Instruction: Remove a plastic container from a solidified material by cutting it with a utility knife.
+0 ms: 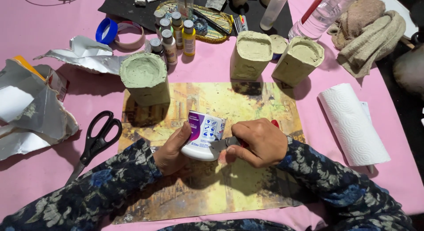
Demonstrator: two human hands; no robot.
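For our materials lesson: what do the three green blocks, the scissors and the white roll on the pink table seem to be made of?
The three green blocks look like dried clay or plaster: matte, rough, lumpy walls, though which one is unclear. The scissors have glossy black handles, probably plastic, and grey blades, likely metal. The white roll looks like paper towel: soft, embossed, matte sheets.

A home craft table: pink cloth (35,32), small paint bottles (176,34), scissors (97,140), clay-covered containers (145,78)

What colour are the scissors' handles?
Black; the scissors show best in the head view, lying on the pink table.
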